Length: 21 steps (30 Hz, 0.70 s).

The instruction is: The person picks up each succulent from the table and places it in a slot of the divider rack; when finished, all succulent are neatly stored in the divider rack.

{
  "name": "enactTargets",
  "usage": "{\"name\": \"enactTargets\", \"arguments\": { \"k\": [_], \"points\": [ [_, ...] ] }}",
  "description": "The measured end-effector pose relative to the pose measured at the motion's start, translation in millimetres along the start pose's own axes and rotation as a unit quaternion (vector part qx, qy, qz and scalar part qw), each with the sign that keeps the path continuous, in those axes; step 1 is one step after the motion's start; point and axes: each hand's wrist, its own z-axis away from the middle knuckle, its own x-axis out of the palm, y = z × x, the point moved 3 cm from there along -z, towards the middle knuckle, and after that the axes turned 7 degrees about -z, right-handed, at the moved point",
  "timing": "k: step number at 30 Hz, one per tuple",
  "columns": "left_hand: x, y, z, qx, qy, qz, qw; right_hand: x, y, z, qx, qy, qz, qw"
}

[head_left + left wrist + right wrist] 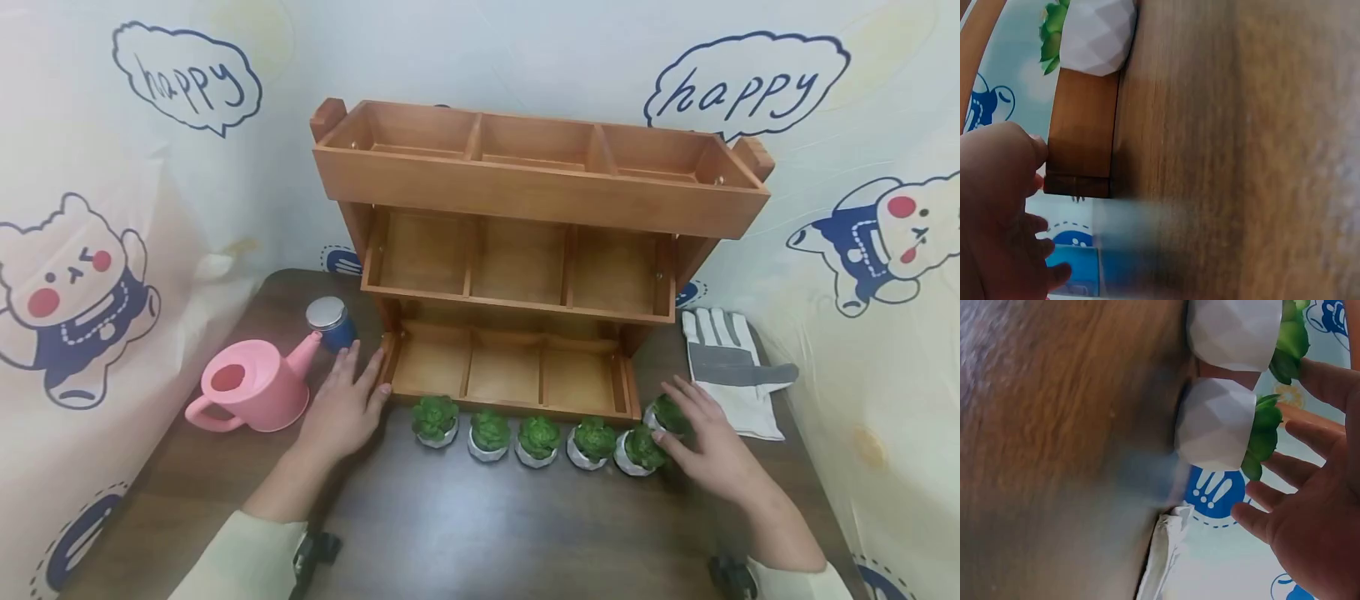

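A wooden three-tier shelf (525, 190) with divided compartments stands on the table. My left hand (347, 410) is at the shelf's lower left corner, fingers spread, thumb right by the end of the bottom tray (1082, 134). Several green succulents in white faceted pots, such as one potted succulent (538, 440), line up along the shelf's front. Over at the right end, my right hand (705, 437) reaches around the last potted succulent (1216, 424) with its fingers extended and apart, the fingertips close to the leaves. Its thumb is by the neighbouring potted succulent (641, 450).
Left of the shelf stand a pink watering can (258, 387) and a blue jar with a silver lid (332, 321). A grey and white glove (731, 367) lies to the right of the shelf. Patterned cloth (180, 208) hangs behind and at both sides of the brown table (480, 533).
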Motion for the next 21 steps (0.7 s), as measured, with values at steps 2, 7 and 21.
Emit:
{"name": "enactTargets", "arguments": {
  "k": [2, 7, 21],
  "points": [
    [1.6, -1.9, -2.7, -0.008, -0.014, 0.019, 0.9997, -0.1, 2.9, -0.1, 0.007, -0.003, 0.002, 1.0000],
    [6.4, -5.7, -7.2, -0.025, -0.046, 0.065, 0.9966, 0.6, 11.3, -1.7, 0.017, -0.002, 0.009, 0.9998],
    [9.9, -8.2, -7.3, -0.042, -0.037, 0.118, 0.9915, 1.2, 28.2, -4.2, 0.111, -0.049, -0.017, 0.9925]
  ]
}}
